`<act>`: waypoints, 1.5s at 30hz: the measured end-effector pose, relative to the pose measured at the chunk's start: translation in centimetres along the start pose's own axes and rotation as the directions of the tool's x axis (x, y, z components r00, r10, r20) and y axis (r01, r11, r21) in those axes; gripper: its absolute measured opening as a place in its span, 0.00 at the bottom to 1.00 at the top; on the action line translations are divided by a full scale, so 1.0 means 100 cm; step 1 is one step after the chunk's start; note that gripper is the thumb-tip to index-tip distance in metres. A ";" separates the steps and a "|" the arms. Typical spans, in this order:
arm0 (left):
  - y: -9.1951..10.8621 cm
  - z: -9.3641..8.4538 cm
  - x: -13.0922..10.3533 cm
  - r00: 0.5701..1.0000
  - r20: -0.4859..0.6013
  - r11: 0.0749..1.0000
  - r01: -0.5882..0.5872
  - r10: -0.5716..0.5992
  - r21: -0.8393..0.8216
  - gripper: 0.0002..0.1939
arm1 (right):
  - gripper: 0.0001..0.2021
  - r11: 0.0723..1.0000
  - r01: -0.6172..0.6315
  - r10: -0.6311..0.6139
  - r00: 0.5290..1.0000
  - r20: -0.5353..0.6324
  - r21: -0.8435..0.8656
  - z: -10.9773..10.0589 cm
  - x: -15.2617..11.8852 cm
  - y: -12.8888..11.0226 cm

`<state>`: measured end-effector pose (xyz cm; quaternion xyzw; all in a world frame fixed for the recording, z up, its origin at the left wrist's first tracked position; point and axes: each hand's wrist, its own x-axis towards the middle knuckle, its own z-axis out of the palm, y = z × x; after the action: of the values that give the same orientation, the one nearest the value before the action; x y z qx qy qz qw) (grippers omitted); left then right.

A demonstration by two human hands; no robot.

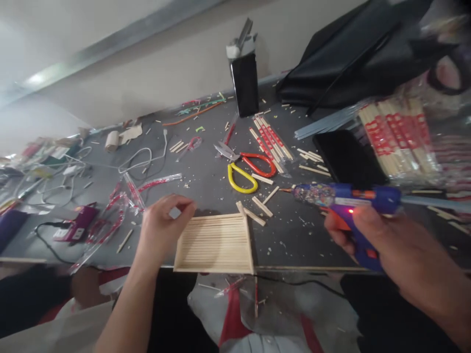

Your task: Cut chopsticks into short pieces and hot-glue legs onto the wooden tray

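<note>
In my right hand [382,240] is a blue hot glue gun [353,196], gripped by its handle, with a small red light glowing. Its nozzle points left, over cut stick pieces [263,206]. My left hand [165,223] is closed in a pinch at the upper left corner of a shallow wooden tray [217,245] built of thin sticks. Whatever sits between thumb and finger is hidden or too small to make out. The tray lies at the table's front edge. Beyond it rest scissors [243,169] with one yellow and one red handle loop.
Packs of chopsticks [401,137] with red wrappers lie at the right beside a black phone [349,157]. Another phone [245,84] stands upright at the back. White cables [138,159], a purple box [76,223] and torn wrappers [121,211] spread leftward. Another person's sleeve [35,299] shows lower left.
</note>
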<state>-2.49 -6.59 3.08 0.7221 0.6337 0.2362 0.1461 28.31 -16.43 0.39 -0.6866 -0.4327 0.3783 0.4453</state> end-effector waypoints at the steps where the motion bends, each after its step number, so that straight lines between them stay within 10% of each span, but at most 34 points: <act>1: -0.008 -0.002 0.000 0.999 -0.030 0.999 0.040 -0.041 -0.031 0.04 | 0.27 1.000 0.003 -0.003 0.999 0.038 0.017 0.000 0.001 0.000; 8: -0.045 0.005 -0.001 0.989 -0.078 0.938 0.091 -0.124 -0.335 0.08 | 0.27 0.993 0.010 -0.020 0.997 0.080 0.114 0.007 0.009 -0.005; 22: -0.007 0.015 0.003 0.950 0.143 0.782 -0.136 0.277 -0.609 0.09 | 0.27 0.999 0.049 -0.048 0.967 0.252 0.003 0.022 0.006 -0.010; 45: 0.022 0.030 0.002 0.871 0.246 0.670 -0.120 0.425 -0.733 0.14 | 0.27 0.996 0.082 -0.084 0.985 0.151 0.023 0.031 0.002 -0.007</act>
<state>0.99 -6.45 1.75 0.7331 0.3356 0.3252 0.4941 25.42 -15.20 0.04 -0.6334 -0.4902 0.4142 0.4323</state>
